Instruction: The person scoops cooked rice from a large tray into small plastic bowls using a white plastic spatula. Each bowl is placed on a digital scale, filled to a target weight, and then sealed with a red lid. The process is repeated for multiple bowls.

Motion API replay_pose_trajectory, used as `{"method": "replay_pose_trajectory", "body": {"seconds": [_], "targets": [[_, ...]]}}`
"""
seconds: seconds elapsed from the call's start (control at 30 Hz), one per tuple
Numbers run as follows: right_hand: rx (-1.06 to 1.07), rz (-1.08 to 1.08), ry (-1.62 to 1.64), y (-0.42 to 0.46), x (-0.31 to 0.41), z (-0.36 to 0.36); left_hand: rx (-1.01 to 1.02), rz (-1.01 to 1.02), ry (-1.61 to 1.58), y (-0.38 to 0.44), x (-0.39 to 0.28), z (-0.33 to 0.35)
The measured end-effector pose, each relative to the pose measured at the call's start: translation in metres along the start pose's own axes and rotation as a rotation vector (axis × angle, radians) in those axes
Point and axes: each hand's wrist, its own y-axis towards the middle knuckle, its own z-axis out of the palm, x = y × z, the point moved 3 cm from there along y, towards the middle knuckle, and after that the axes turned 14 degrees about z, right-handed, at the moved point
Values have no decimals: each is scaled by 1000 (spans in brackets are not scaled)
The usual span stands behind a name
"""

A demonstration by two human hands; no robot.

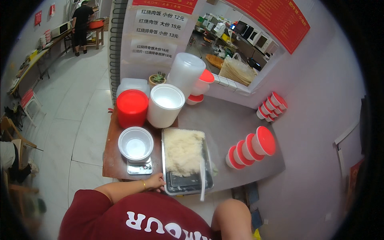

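Observation:
My left hand [156, 181] rests at the near left corner of a metal tray [209, 177], its fingers touching the rim. White, crumbly food like cooked rice [183, 150] fills most of the tray. A pale, flat-handled utensil [202, 183] leans in the tray's right side, its end past the near edge. My right hand is out of view; only the bent arm shows at lower right. Left of the tray, an empty translucent plastic bowl [136, 143] stands on a small digital scale [140, 169]. Stacked white bowls with red lids [253, 145] stand to the right.
Behind the tray are a red tub [132, 108], a white bucket [166, 105], a tall translucent container [187, 70] and a potted succulent [157, 78]. More lidded bowls [271, 106] stand by the right wall. A person [82, 27] stands far off; another sits at the left edge.

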Motion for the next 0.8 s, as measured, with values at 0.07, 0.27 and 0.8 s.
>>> {"method": "replay_pose_trajectory", "body": {"seconds": [0.07,0.27,0.8], "targets": [[-57,-166,116,-1,3,-3,1,-4,24,0,1,-1],[175,-114,42,-4,-5,-8,10,-3,15,5,9,-2],[125,-140,475,-20,5,-34,-21,6,31,8,11,1]]}}
